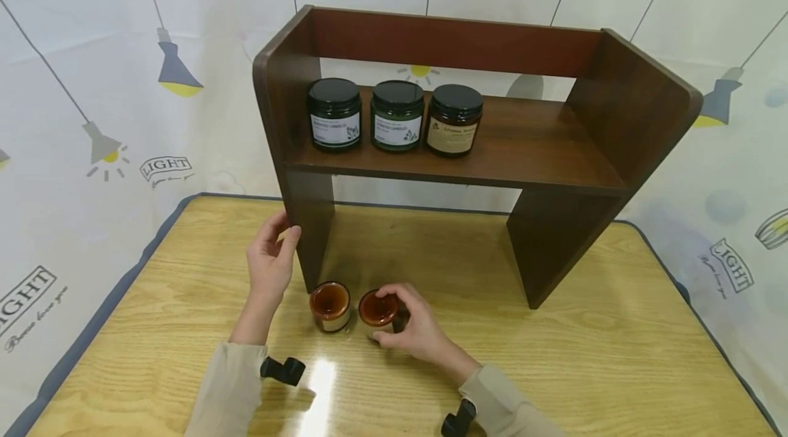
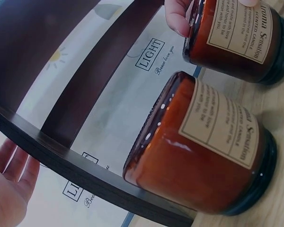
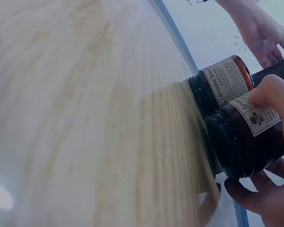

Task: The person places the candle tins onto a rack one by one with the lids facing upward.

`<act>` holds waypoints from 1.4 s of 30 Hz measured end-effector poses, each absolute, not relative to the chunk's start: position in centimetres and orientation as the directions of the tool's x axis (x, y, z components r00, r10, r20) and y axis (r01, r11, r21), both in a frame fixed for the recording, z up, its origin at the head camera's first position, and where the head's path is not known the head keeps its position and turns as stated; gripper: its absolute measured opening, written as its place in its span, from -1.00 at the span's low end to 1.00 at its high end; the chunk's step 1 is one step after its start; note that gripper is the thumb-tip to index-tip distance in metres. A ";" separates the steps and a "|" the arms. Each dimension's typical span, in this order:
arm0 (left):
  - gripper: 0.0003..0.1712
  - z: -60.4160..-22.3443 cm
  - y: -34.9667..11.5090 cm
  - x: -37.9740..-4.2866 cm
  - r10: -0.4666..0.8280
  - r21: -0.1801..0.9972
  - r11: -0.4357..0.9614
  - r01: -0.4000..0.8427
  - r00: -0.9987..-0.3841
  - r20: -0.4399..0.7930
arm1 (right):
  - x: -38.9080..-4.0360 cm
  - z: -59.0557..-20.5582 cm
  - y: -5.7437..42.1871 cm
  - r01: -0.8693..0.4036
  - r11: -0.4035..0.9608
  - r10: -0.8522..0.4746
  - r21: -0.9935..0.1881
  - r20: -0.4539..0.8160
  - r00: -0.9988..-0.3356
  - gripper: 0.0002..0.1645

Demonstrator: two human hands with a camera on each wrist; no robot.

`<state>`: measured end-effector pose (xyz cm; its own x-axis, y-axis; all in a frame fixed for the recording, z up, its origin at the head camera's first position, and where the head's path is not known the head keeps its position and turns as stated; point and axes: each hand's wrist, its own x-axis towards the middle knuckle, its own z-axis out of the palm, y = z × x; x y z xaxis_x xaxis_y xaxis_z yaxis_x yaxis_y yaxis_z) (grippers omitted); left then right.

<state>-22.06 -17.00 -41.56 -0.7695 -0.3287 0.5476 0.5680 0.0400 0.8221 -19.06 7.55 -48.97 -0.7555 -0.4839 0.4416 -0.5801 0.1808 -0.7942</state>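
Two amber candle jars stand upside down on their dark lids on the wooden table, in front of the shelf's left panel. My right hand (image 1: 415, 327) grips the right candle jar (image 1: 378, 310), thumb and fingers on opposite sides of it; the right wrist view shows the thumb across its label. The left candle jar (image 2: 208, 146) stands just beside it, untouched. My left hand (image 1: 271, 259) rests against the outer side and front edge of the dark brown shelf (image 1: 308, 232), fingers fairly straight, thumb near the edge.
On the shelf's upper board stand three dark-lidded candle jars: two green ones (image 1: 335, 115) with white labels and a brown one (image 1: 454, 121) with a tan label. A printed cloth (image 1: 123, 232) hangs round the back and sides of the table (image 1: 615, 355).
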 end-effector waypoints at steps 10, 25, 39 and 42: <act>-0.69 -41.5 -16.9 -22.3 -0.325 0.825 0.045 0.564 -0.772 0.546 | -18.2 -46.0 7.9 -0.544 0.130 -0.415 -0.829 0.453 -0.789 -0.34; -0.69 -41.5 -16.9 -22.2 -0.334 0.833 0.063 0.550 -0.774 0.537 | -18.1 -44.5 9.2 -0.542 -0.041 -0.385 -0.839 0.514 -0.766 -0.32; -0.69 -41.5 -16.9 -22.0 -0.340 0.828 0.048 0.558 -0.771 0.539 | -17.3 -41.8 9.7 -0.546 -0.250 -0.318 -0.800 0.601 -0.733 -0.39; -0.69 -41.5 -16.9 -21.9 -0.343 0.830 0.048 0.555 -0.772 0.536 | -17.3 -41.3 10.1 -0.529 -0.284 -0.294 -0.800 0.598 -0.746 -0.38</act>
